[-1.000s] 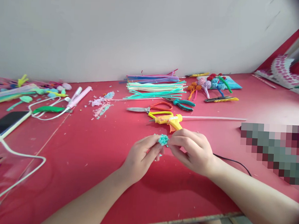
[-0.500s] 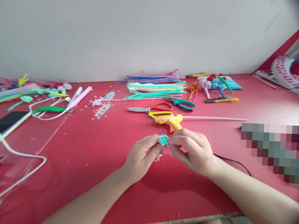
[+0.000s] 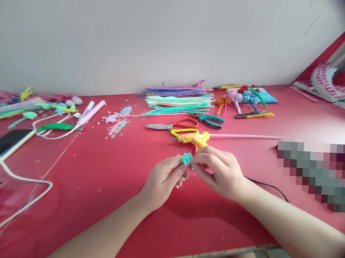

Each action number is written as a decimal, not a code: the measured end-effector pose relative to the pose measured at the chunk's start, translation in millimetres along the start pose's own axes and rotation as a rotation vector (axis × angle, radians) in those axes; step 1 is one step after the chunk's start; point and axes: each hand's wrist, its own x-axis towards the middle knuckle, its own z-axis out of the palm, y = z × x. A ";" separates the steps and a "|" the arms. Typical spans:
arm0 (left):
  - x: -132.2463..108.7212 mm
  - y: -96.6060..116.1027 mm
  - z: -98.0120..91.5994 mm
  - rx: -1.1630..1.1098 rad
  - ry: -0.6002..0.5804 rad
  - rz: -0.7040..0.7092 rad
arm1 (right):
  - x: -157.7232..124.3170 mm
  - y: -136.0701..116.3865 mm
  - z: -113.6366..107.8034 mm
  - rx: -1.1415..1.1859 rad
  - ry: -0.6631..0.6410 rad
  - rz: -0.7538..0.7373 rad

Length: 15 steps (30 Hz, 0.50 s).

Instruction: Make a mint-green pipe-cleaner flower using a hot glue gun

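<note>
Head view: left hand (image 3: 161, 180) pinches a small teal tuft (image 3: 186, 158) between thumb and fingers; right hand (image 3: 220, 172) has its fingers curled in at the tuft's right edge, hold unclear. Tuft sits between both hands. Hard tugging could misshape it, a slack left pinch drop it; right knuckles could bump the glue gun (image 3: 193, 138) just beyond.

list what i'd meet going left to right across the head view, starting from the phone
Phone, pink two-armed tool, fuzzy scraps, left hand, fluffy turquoise piece, right hand, purple-dotted white piece.
</note>
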 end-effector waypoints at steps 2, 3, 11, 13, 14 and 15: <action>1.0 0.4 0.4 -0.082 -0.016 -0.032 | 1.3 -2.1 -1.2 0.066 0.022 0.052; 1.5 0.5 0.4 -0.127 -0.025 -0.048 | 2.4 -3.1 -2.1 0.106 0.042 0.099; 4.1 -4.2 -2.6 -0.331 -0.136 -0.135 | 12.1 -1.5 -4.8 0.386 -0.065 0.376; 5.0 -5.1 -2.6 -0.379 -0.134 -0.154 | 12.1 -0.3 -3.3 0.396 -0.064 0.404; 5.4 -5.4 -2.5 -0.407 -0.123 -0.162 | 11.9 -0.3 -2.6 0.388 -0.058 0.418; 5.8 -5.5 -2.3 -0.430 -0.112 -0.169 | 11.8 -0.5 -2.1 0.374 -0.053 0.431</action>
